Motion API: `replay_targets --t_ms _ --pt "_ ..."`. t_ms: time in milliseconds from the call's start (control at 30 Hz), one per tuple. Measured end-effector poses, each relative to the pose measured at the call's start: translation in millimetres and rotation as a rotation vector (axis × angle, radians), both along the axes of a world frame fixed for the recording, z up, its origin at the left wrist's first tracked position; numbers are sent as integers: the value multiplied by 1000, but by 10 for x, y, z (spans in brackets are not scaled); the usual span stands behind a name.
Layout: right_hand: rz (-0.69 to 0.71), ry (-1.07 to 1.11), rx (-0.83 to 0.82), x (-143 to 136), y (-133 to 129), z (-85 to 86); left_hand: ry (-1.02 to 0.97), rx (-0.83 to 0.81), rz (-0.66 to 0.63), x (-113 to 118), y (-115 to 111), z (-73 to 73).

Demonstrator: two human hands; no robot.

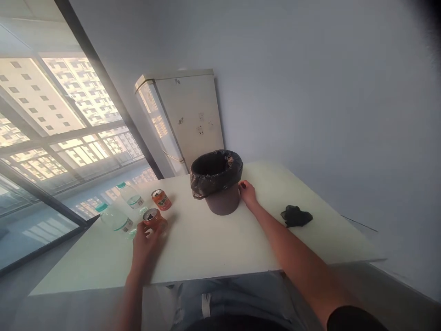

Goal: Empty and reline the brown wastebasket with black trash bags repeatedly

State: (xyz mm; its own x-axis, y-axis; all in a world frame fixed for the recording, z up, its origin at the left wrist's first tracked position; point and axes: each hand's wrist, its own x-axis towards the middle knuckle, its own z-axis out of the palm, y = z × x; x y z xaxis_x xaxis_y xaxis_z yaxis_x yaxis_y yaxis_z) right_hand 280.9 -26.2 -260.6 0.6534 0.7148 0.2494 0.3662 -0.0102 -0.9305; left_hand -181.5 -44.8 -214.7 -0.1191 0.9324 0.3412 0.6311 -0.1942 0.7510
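The left hand (pixel 144 236) has its grip closed around a cylindrical orange metal can (pixel 158 219), lower part obscured — contact with the smooth white table (pixel 196 248) unconfirmed. The right hand (pixel 248 193) is at the side of a round brown bin (pixel 223 204) with a crinkled black plastic liner (pixel 220 184), its grip undeterminable — bin interior lost in shadow.

Ahead of you, past the far edge of the white table (pixel 196 257): a pale upright cabinet (pixel 191 108), probably a refrigerator, its broad face spotted with dark marks, its narrower left side reflecting bright buildings. Plain grey-blue wall (pixel 310 92) behind it and to your right. On your left, a dark window frame (pixel 112 87); through the glass you see pale apartment blocks (pixel 86 87) and a railing (pixel 82 151).
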Motion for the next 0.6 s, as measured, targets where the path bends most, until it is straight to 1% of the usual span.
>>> replay_targets --t_ms 33,100,133,200,267,300,333,367,400,467,533,600 --pt "1 3 -3 -4 -1 -1 -35 39 14 71 -4 95" --pt "10 6 -7 -10 -5 0 -161 115 -10 295 -32 372" --pt "16 5 -8 -12 -8 2 -235 162 -58 443 -55 550" --pt "27 2 -11 -12 -15 4 -324 272 -178 788 -103 953" --pt "34 -4 -13 -7 -26 1 -343 342 -315 1158 -117 1353" --pt "39 -7 -13 -4 -32 -2 -319 375 -368 1341 -99 1526" --pt "44 -10 -13 0 -38 -6 -279 408 -402 1520 -62 1671" --pt "49 -13 -11 3 -44 -11 -229 418 -435 1693 -7 1783" --pt "53 -17 -9 5 -49 -17 -177 401 -480 1858 63 1862" --pt "61 -28 -3 8 -53 -29 -74 341 -542 2153 219 1934" --pt "67 -39 0 9 -49 -40 46 313 -582 2379 344 1932" --pt "73 -43 -1 11 -43 -49 155 341 -593 2499 386 1907"
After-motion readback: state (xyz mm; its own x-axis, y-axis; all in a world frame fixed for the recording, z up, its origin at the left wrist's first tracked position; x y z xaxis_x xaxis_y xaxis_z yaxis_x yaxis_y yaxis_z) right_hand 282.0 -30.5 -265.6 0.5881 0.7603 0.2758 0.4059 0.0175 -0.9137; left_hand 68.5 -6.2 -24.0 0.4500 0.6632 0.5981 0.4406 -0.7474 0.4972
